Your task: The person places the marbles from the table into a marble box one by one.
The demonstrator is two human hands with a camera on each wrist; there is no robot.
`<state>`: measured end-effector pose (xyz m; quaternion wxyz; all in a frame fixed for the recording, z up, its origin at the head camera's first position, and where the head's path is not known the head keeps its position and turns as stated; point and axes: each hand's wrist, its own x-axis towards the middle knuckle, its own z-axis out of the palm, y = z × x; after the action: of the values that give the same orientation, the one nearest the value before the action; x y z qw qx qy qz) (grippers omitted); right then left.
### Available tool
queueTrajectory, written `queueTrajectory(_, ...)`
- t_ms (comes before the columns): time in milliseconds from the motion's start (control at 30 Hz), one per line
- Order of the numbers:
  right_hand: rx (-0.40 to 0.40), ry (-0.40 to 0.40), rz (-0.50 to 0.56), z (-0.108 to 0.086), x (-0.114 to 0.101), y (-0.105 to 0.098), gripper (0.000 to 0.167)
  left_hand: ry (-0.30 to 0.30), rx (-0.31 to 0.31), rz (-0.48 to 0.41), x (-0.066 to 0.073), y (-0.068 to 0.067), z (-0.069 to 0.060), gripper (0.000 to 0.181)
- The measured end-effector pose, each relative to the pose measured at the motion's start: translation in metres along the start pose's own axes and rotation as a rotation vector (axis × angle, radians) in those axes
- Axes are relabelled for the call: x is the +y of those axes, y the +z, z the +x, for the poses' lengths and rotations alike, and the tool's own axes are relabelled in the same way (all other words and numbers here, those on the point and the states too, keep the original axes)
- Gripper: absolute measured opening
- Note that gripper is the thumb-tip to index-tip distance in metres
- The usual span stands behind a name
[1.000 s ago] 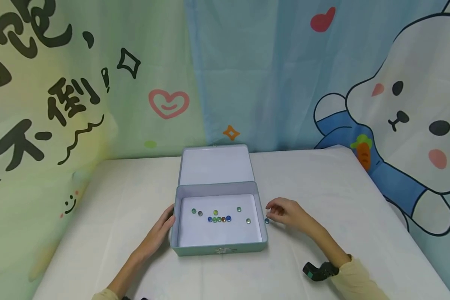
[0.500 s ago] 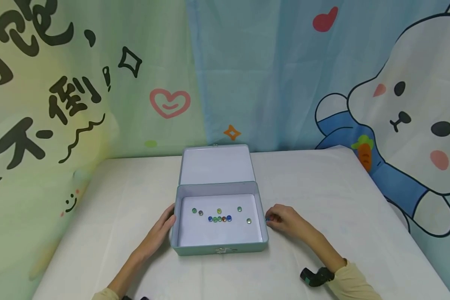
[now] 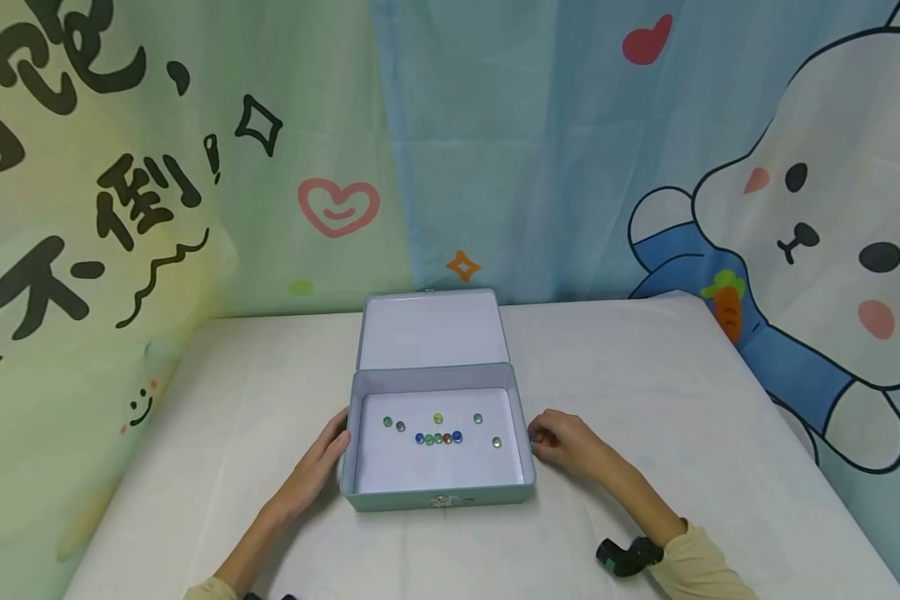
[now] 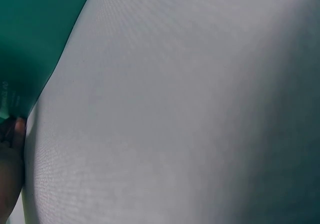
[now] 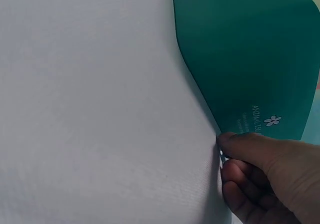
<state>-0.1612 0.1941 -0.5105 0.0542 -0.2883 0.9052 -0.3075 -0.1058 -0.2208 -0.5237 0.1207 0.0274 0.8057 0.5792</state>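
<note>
A pale green tin box (image 3: 438, 500) stands with its lid (image 3: 431, 333) raised at the back. Several glass marbles (image 3: 438, 438) lie inside, some in a short row across the middle, others scattered. My left hand (image 3: 322, 462) rests against the outside of the box's left wall, its fingers mostly extended. Beside the right wall, my right hand (image 3: 573, 446) pinches a blue marble (image 3: 534, 438) between thumb and fingers, low by the cloth. In the right wrist view the fingertips (image 5: 232, 141) are close to the green box side (image 5: 245, 58) and mostly hide the marble.
White cloth (image 3: 607, 358) covers the table around the box. A printed curtain (image 3: 465, 150) hangs directly behind the table. A black wrist device (image 3: 628, 557) hangs at the right wrist.
My right hand has lowered onto the blue marble beside the box and now pinches it. A yellow-green marble inside has rolled slightly right and back. The left hand stays put.
</note>
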Motion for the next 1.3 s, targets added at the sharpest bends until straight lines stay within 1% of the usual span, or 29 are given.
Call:
queueTrajectory(67, -0.002, 0.006, 0.008, 0.000, 0.000, -0.002, 0.011, -0.003, 0.000, 0.002, 0.000, 0.000, 0.000, 0.058)
queueTrajectory(200, 0.021, 0.018, 0.011, 0.004, -0.001, -0.012, 0.010, -0.008, 0.002, 0.011, 0.000, 0.000, 0.000, 0.058)
queueTrajectory(333, 0.081, -0.012, 0.006, 0.011, -0.003, -0.027, 0.011, -0.004, 0.002, 0.006, 0.000, 0.000, 0.000, 0.057)
queueTrajectory(400, 0.127, -0.035, 0.008, 0.015, -0.005, -0.036, 0.011, -0.003, -0.001, -0.001, 0.000, 0.000, -0.001, 0.057)
queueTrajectory(500, 0.190, -0.045, -0.002, 0.022, -0.010, -0.047, 0.010, 0.000, -0.003, -0.003, -0.001, 0.000, -0.001, 0.057)
queueTrajectory(567, 0.213, -0.043, -0.010, 0.028, -0.016, -0.053, 0.010, -0.002, -0.004, -0.001, -0.001, 0.000, -0.001, 0.057)
queueTrajectory(633, 0.217, -0.032, -0.022, 0.034, -0.023, -0.058, 0.011, -0.001, -0.004, 0.001, -0.001, 0.000, -0.001, 0.057)
queueTrajectory(767, 0.202, -0.022, -0.018, 0.050, -0.042, -0.065, 0.013, 0.006, -0.007, -0.004, -0.001, 0.000, -0.001, 0.057)
queueTrajectory(833, 0.196, -0.032, -0.010, 0.059, -0.052, -0.067, 0.015, 0.016, -0.014, -0.012, -0.001, -0.001, -0.001, 0.056)
queueTrajectory(967, 0.186, -0.103, 0.002, 0.077, -0.072, -0.066, 0.015, 0.032, -0.015, -0.022, -0.002, -0.001, 0.000, 0.056)
queueTrajectory(1033, 0.169, -0.143, 0.011, 0.086, -0.080, -0.063, 0.015, 0.036, -0.011, -0.026, -0.002, -0.001, 0.000, 0.055)
queueTrajectory(1167, 0.091, -0.205, 0.014, 0.106, -0.095, -0.052, 0.015, 0.034, -0.007, -0.026, -0.002, -0.001, 0.000, 0.055)
queueTrajectory(1300, -0.034, -0.263, 0.004, 0.125, -0.107, -0.034, 0.015, 0.036, -0.007, -0.021, -0.003, -0.001, 0.001, 0.056)
